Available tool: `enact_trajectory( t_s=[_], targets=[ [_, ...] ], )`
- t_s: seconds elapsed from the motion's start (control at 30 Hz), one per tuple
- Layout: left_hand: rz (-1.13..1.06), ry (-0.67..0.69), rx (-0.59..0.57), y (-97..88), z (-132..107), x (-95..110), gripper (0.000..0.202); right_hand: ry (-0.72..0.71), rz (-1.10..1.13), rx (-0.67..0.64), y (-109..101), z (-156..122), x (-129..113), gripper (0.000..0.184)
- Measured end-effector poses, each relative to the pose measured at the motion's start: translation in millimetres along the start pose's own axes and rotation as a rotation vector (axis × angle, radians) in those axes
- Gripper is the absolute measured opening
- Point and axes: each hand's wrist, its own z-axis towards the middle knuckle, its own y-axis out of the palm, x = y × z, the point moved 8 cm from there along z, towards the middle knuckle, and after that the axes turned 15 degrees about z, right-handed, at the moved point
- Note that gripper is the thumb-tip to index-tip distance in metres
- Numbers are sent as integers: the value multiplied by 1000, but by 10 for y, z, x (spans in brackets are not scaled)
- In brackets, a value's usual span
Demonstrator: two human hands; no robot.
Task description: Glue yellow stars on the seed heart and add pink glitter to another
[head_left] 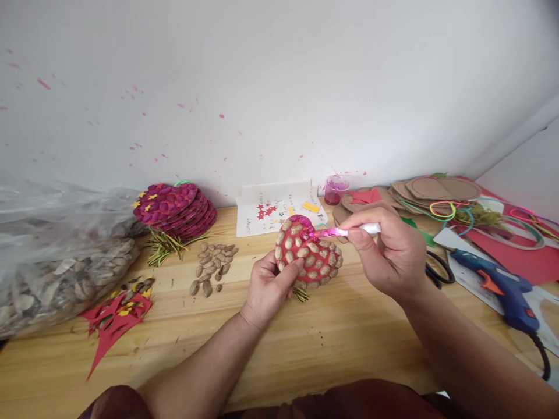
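Note:
My left hand (274, 284) grips the lower left edge of a red, roughly heart-shaped craft piece (286, 247), thumb on its face. Tan, peanut-like pods cover that face, and a bundle of thin green-brown stalks (301, 293) sticks out below. Between the fingertips of my right hand (388, 250) is a white-handled paintbrush (369, 228). Wet magenta paint coats its far end, which touches the upper part of the piece. Several pods there are magenta; the others are bare tan. Loose pods (212, 263) lie on the table to the left.
Behind stand stacked magenta-painted pieces (174, 209), a paper with stars (248, 224) and a cup of magenta paint (334, 191). Cardboard cutouts (441, 189), black-handled scissors (441, 269) and a blue glue gun (502, 282) lie right. Red scraps (116, 326) and a plastic bag (65, 279) are left.

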Motion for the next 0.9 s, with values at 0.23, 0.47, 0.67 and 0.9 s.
enact_trajectory(
  t_s=[0.23, 0.47, 0.67, 0.9],
  targets=[
    [9, 11, 4, -2, 1, -1, 40, 30, -24, -17, 9, -4, 11, 7],
    [-4, -1, -4, -4, 6, -28, 40, 30, -6, -5, -5, -8, 9, 8],
    [-82, -13, -6, -4, 16, -61, 39, 28, -23, -25, 14, -1, 3, 7],
    [-115, -19, -22, -3, 38, -75, 39, 16, -7, -10, 1, 3, -8, 9]
  ],
)
